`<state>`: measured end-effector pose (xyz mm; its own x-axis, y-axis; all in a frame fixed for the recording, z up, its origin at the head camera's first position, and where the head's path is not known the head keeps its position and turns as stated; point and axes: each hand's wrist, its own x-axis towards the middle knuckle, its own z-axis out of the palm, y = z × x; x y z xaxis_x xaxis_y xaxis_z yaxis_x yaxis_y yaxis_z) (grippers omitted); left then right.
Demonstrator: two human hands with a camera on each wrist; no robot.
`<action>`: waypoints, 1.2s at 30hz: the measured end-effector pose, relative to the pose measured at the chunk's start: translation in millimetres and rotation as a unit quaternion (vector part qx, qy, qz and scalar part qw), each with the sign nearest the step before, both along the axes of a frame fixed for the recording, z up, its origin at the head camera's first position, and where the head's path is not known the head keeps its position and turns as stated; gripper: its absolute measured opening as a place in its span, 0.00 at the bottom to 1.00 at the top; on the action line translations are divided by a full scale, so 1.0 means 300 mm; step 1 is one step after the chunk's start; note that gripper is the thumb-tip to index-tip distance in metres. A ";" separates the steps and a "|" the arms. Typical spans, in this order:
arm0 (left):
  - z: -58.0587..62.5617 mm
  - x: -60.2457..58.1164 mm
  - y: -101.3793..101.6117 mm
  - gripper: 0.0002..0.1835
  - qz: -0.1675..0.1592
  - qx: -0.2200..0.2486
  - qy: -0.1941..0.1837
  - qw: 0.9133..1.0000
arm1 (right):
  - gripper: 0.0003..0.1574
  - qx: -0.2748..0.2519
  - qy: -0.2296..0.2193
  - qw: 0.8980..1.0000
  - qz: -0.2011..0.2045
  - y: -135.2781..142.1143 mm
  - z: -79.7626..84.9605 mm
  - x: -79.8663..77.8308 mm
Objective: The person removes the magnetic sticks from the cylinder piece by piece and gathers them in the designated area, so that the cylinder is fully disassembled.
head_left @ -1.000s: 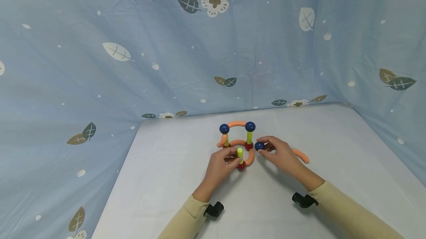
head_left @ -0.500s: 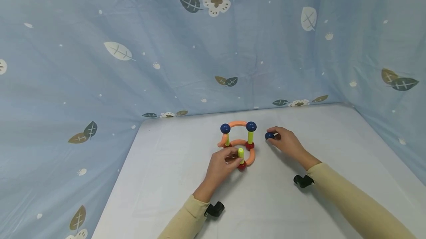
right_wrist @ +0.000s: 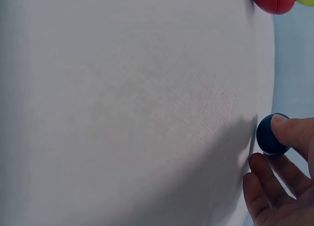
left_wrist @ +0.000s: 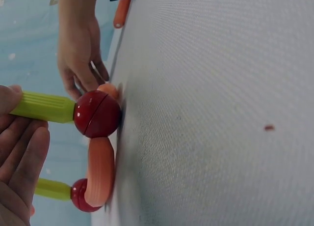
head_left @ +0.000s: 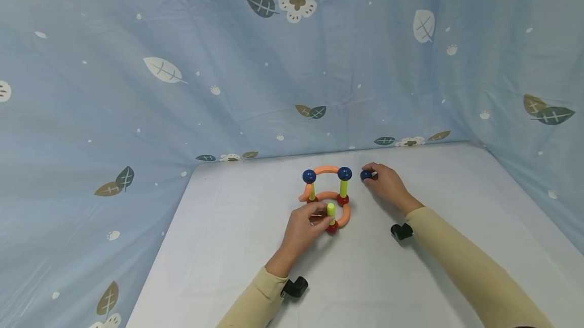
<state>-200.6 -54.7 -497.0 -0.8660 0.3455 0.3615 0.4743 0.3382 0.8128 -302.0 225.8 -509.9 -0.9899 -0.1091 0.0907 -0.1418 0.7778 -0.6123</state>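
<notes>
My left hand (head_left: 305, 222) holds a yellow-green rod (head_left: 331, 210) that stands upright on a red ball (head_left: 332, 227) at the structure's near corner. In the left wrist view, thumb and fingers are around the upper part of that rod (left_wrist: 46, 107). To the right of the structure, my right hand (head_left: 388, 186) pinches a dark blue ball (head_left: 366, 175) between thumb and fingers. The right wrist view shows this ball (right_wrist: 269, 135) close over the table. Two other blue balls, one of them a far-right ball (head_left: 344, 174), top the back rods and are joined by an orange curved stick (head_left: 326, 169).
Another orange curved stick (head_left: 305, 193) slants down from the left blue ball (head_left: 308, 176). Curved orange pieces (head_left: 345, 215) link the red balls at the base. A loose orange stick (left_wrist: 122, 12) lies near the right forearm. A blue patterned curtain (head_left: 255, 64) hangs behind the white table (head_left: 219, 247).
My right hand has carried the blue ball away from the structure, first rightward, then toward the back of the table. The left hand stays on the rod.
</notes>
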 end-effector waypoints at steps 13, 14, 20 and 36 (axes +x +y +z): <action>0.004 0.003 0.004 0.10 0.004 -0.003 -0.010 1.000 | 0.28 0.006 0.000 1.000 -0.009 -0.003 0.002 -0.011; 0.002 0.002 0.004 0.10 0.004 -0.003 -0.009 1.000 | 0.28 0.005 -0.001 1.000 -0.010 -0.002 0.002 -0.011; -0.004 -0.001 0.006 0.10 0.003 -0.005 0.005 1.000 | 0.31 0.001 -0.006 1.000 -0.014 0.004 0.002 -0.010; 0.004 0.006 0.002 0.11 0.015 -0.028 -0.003 0.999 | 0.36 0.008 -0.018 1.000 -0.015 0.008 0.013 0.016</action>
<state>-198.7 -54.2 -495.9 -0.8784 0.3389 0.3370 0.4582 0.3968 0.7954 -297.2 228.1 -505.9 -0.9953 -0.0812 0.0525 -0.0964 0.7906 -0.6047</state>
